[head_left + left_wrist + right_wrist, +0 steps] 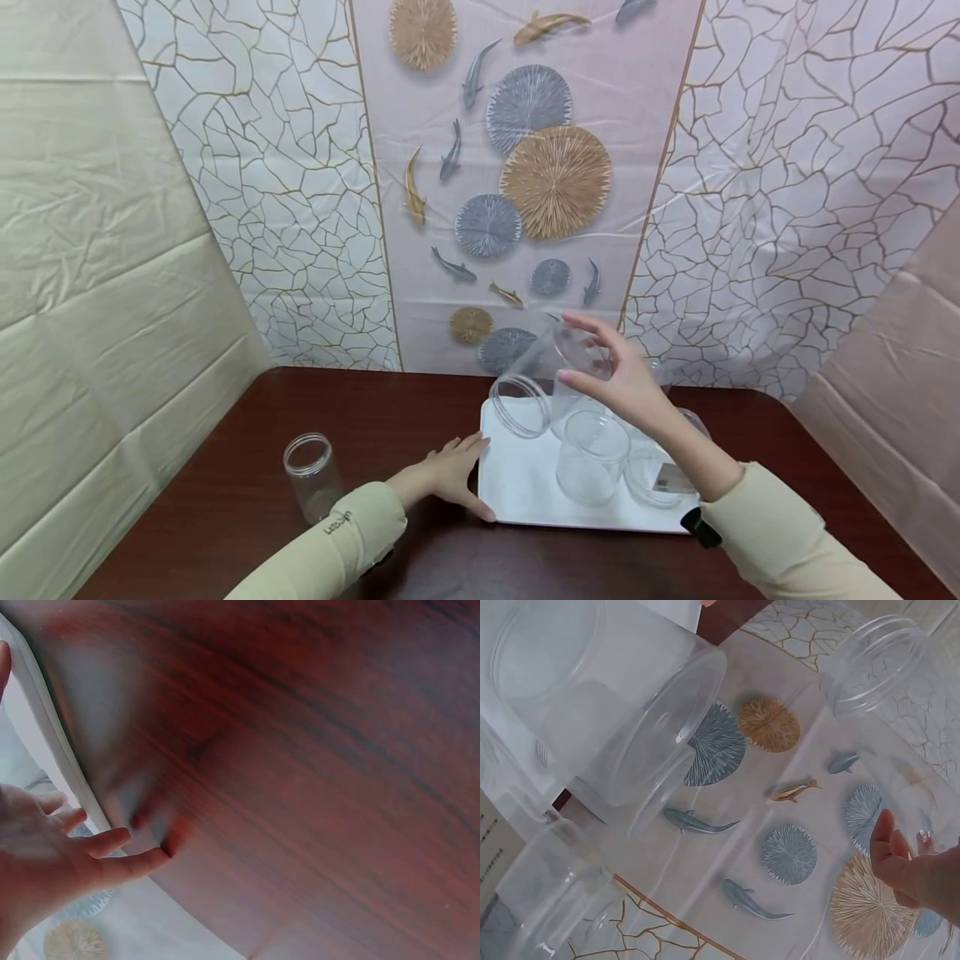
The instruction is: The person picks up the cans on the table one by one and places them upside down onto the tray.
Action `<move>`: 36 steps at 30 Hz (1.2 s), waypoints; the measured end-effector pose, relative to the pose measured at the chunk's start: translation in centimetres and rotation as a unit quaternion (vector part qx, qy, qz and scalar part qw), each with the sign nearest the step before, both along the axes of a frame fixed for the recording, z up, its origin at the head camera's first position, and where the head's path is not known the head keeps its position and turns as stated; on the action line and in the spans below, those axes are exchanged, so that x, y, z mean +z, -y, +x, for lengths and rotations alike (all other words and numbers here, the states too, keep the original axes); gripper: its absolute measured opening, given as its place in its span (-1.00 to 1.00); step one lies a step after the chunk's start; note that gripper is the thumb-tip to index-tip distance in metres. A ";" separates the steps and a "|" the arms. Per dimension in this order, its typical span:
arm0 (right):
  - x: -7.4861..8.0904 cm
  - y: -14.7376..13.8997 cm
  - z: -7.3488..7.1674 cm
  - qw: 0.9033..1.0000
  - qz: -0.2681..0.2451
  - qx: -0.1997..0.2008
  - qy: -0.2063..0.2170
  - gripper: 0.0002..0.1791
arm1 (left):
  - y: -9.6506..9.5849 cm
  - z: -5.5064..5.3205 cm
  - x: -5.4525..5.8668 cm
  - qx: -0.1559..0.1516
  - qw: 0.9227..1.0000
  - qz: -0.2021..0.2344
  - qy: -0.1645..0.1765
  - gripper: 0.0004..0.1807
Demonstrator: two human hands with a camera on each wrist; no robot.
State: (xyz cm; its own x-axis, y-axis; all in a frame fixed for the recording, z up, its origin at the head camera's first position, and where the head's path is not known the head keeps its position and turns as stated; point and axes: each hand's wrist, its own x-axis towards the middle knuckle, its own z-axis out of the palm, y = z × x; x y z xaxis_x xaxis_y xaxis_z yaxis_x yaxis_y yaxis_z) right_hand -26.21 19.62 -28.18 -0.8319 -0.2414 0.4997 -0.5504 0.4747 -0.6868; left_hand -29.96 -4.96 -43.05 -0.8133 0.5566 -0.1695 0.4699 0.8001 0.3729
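Observation:
My right hand (628,382) grips a clear plastic jar (536,364) by its base end, fingers and thumb spread around it. Tilted, the jar has its open threaded mouth facing down and left above the white tray (517,492). In the right wrist view the same jar (922,757) reaches up from the hand (922,874). My left hand (452,472) touches the left edge of the tray with its fingers and thumb stretched apart; in the left wrist view the hand (52,855) lies beside that edge.
Several clear jars, one of them (592,467) near the front, stand on the tray. A label (673,478) shows at the tray's right. Another clear jar (315,483) stands on the dark wooden table (247,500) at left. Patterned cloth (300,208) hangs behind the table.

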 end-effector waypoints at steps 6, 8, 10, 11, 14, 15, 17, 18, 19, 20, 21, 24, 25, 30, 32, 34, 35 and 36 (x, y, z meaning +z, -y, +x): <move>0.1 0.5 -0.2 1.000 0.020 0.008 0.000 -0.27 | -0.2 0.1 0.3 0.007 1.000 -0.010 0.009 0.23; 0.1 0.7 -0.3 1.000 0.028 0.009 -0.005 -0.27 | -0.2 0.1 0.3 0.009 1.000 -0.012 0.008 0.23; 0.0 1.0 -0.4 0.999 0.040 0.009 -0.016 -0.27 | -0.2 0.1 0.2 0.013 1.000 -0.009 0.009 0.23; 0.0 1.1 -0.5 0.999 0.047 0.009 -0.022 -0.28 | -0.2 0.0 0.1 0.014 1.000 -0.011 0.009 0.23; -0.1 1.4 -0.9 0.996 0.068 0.013 -0.050 -0.30 | -0.3 0.0 0.1 0.016 1.000 -0.017 0.011 0.24; -0.1 1.5 -1.1 0.995 0.075 0.015 -0.059 -0.31 | -0.4 0.0 0.1 0.017 1.000 -0.019 0.012 0.25; -0.1 1.7 -1.5 0.993 0.087 0.020 -0.075 -0.33 | -0.5 -0.1 0.1 0.019 0.999 -0.026 0.012 0.26; -0.2 1.9 -1.6 0.992 0.091 0.022 -0.081 -0.33 | -0.6 -0.1 0.1 0.020 0.999 -0.027 0.012 0.26; -0.2 2.0 -1.8 0.991 0.096 0.023 -0.087 -0.34 | -0.6 -0.1 0.1 0.021 0.999 -0.030 0.011 0.26; -0.2 2.2 -2.0 0.991 0.100 0.025 -0.089 -0.34 | -0.7 -0.1 0.1 0.023 0.999 -0.033 0.009 0.27; -0.2 2.4 -2.2 0.990 0.102 0.027 -0.090 -0.35 | -0.7 -0.1 0.1 0.024 0.999 -0.036 0.007 0.27; -0.2 3.0 -2.7 0.990 0.110 0.032 -0.087 -0.36 | -0.8 -0.2 0.0 0.029 0.999 -0.044 0.001 0.28; -0.2 3.2 -2.8 0.989 0.113 0.034 -0.086 -0.36 | -0.8 -0.2 -0.1 0.030 0.998 -0.046 0.000 0.28; 0.1 4.2 -3.4 0.989 0.124 0.033 -0.073 -0.36 | -0.8 -0.5 -0.5 0.028 0.998 -0.052 -0.013 0.29; 0.3 4.5 -3.8 0.989 0.131 0.027 -0.065 -0.37 | -0.9 -0.6 -0.7 0.028 0.998 -0.053 -0.018 0.29; 0.5 4.8 -4.1 0.989 0.138 0.020 -0.053 -0.37 | -0.9 -0.6 -0.7 0.028 0.998 -0.054 -0.020 0.28; 0.5 5.0 -4.3 0.989 0.143 0.016 -0.046 -0.37 | -0.9 -0.6 -0.7 0.029 0.998 -0.052 -0.020 0.28; 0.6 5.2 -4.5 0.988 0.147 0.014 -0.040 -0.37 | -0.9 -0.5 -0.5 0.029 0.998 -0.052 -0.016 0.28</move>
State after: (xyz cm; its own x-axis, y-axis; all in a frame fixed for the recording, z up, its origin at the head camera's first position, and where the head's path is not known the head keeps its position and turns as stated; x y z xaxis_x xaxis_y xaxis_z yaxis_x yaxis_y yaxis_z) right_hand -30.76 14.46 -27.62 -0.7834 -0.4074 0.4694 -0.6130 0.6312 -0.4752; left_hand -30.51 -4.09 -43.59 -0.8493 0.4897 -0.1973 0.4324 0.8596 0.2723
